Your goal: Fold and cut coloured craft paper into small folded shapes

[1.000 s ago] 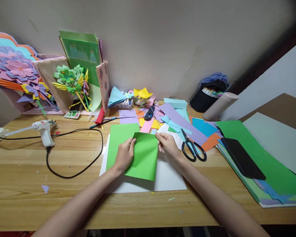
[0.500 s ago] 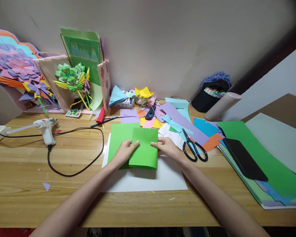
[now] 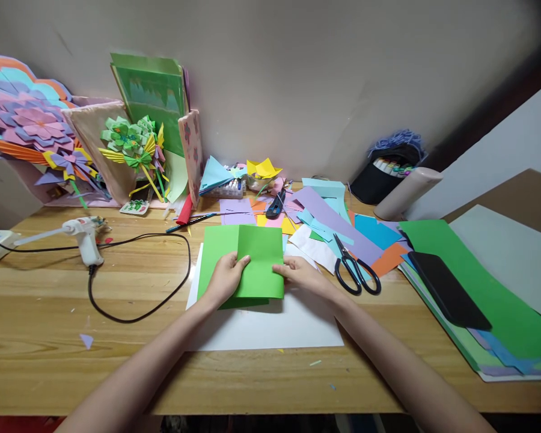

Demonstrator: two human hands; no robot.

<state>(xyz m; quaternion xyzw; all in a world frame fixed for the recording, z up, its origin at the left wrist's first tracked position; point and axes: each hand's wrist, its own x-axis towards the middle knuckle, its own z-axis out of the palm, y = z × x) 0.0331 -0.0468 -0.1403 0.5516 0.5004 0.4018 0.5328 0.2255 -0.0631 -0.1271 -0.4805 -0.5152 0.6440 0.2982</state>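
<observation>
A folded sheet of green paper (image 3: 261,258) is held between my two hands above a white sheet (image 3: 270,331). My left hand (image 3: 226,278) pinches it near the middle, thumb on top and fingers behind. At the right edge, my right hand (image 3: 300,272) grips it between thumb and fingers. Another green area (image 3: 219,246) extends to the left, partly behind my left hand; whether it is the same sheet I cannot tell. Black-handled scissors (image 3: 354,270) lie just right of my right hand.
A white glue gun (image 3: 85,237) with a looping black cord sits at left. Behind my hands are a box cutter (image 3: 276,204) and coloured paper scraps (image 3: 338,219). A black phone (image 3: 448,288) rests on stacked paper (image 3: 514,300) at right. Paper flowers (image 3: 126,135) stand at back left.
The raised green piece has shifted slightly left and up, so its top edge lines up more closely with the green area behind it. Both hands keep their hold.
</observation>
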